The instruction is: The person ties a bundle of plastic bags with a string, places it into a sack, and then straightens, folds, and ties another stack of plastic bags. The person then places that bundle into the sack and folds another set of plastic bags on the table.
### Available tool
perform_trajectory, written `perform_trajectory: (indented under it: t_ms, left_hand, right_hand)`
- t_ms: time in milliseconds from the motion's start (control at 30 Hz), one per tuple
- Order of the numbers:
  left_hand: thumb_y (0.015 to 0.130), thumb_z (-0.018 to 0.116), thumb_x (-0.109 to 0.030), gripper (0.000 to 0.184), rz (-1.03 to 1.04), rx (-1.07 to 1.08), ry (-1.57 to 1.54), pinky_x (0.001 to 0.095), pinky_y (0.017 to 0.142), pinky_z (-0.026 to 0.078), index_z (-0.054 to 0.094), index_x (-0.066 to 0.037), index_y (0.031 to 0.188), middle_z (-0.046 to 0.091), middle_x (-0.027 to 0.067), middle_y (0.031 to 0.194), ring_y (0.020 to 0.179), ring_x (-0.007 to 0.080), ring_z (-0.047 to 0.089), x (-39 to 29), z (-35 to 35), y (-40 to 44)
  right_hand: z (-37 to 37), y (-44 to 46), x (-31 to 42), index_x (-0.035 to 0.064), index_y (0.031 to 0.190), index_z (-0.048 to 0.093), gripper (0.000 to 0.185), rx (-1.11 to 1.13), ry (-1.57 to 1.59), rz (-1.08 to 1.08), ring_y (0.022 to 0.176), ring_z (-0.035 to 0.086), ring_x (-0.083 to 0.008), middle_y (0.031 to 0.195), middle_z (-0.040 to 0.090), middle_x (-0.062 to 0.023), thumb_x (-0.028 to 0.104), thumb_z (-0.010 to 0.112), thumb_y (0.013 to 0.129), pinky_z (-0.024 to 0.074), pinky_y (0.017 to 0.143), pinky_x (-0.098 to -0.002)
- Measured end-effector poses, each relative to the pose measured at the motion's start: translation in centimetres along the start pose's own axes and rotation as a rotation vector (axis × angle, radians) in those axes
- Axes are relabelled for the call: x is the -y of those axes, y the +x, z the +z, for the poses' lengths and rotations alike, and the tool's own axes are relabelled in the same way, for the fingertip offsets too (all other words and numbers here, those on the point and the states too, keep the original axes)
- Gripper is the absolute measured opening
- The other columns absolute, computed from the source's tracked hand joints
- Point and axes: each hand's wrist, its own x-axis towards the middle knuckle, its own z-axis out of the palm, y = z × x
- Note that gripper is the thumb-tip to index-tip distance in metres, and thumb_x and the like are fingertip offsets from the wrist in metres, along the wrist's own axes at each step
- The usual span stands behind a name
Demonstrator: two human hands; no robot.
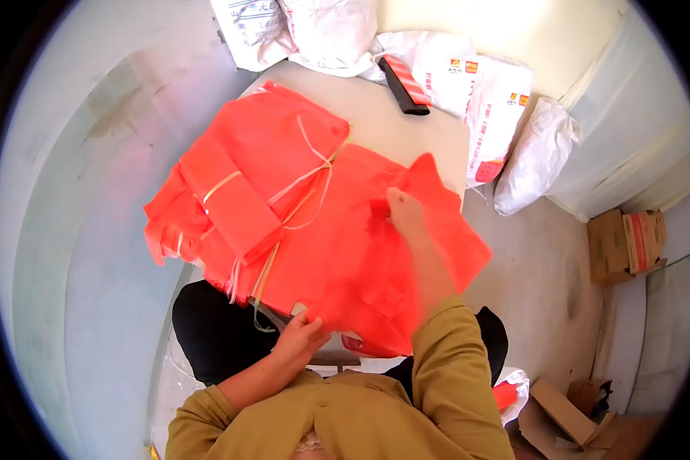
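Observation:
Thin red sheets, possibly bags, are spread over the table in front of me. My left hand (299,343) is closed at the near edge, with thumb and fingers pinching a red sheet (353,287) whose middle is smeared by motion. Farther off, my right hand (403,211) is curled closed over the same red material; its fingertips are partly hidden. To the left lies a folded red bundle (234,203) with a pale band around it. Loose pale ties (314,180) trail over the red stack beside it.
A black-edged object with red stripes (405,86) lies on the pale tabletop (376,103). White printed sacks (468,92) stand behind the table, and another white sack (537,157) is on the right. Cardboard boxes (625,244) sit by the right wall; opened cardboard (563,414) lies lower right.

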Motion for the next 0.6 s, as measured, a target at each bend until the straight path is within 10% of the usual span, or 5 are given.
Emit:
perform_trajectory:
  t_ms: [233,467,600]
  left_hand:
    - [0.101,0.065,-0.019,0.014,-0.149,-0.026,0.053,0.0409,0.093,0.053,0.065,-0.014,0.114,0.071,-0.0005,0.115,0.105,0.0169,0.067,0.0,-3.5,-1.4]
    - [0.102,0.064,-0.023,0.016,-0.138,-0.014,0.146,0.0326,0.086,0.056,0.065,-0.013,0.115,0.071,0.0002,0.112,0.102,0.0140,0.068,1.0,-5.0,-2.1]
    - [0.104,0.062,-0.023,0.019,-0.101,-0.011,0.137,0.0342,0.086,0.056,0.065,-0.012,0.119,0.072,0.0020,0.115,0.102,0.0178,0.069,1.7,-4.8,-1.7]
  right_hand:
    - [2.6,-3.8,10.4,0.0068,0.160,0.029,0.073,0.190,0.069,-0.085,0.155,0.023,-0.0308,0.164,0.030,-0.0231,0.038,0.059,0.102,0.0229,0.125,-0.0412]
    - [-6.5,-9.1,-10.8,0.0024,0.155,0.035,0.071,-0.625,-0.436,-0.027,0.122,0.054,-0.0312,0.138,0.056,-0.0163,0.026,0.067,0.096,0.0454,0.100,-0.0419]
    - [-10.6,-14.1,-9.3,0.0019,0.158,0.030,0.076,-0.518,0.732,0.719,0.102,0.063,-0.0220,0.125,0.063,-0.0102,0.017,0.069,0.095,0.0503,0.090,-0.0387]
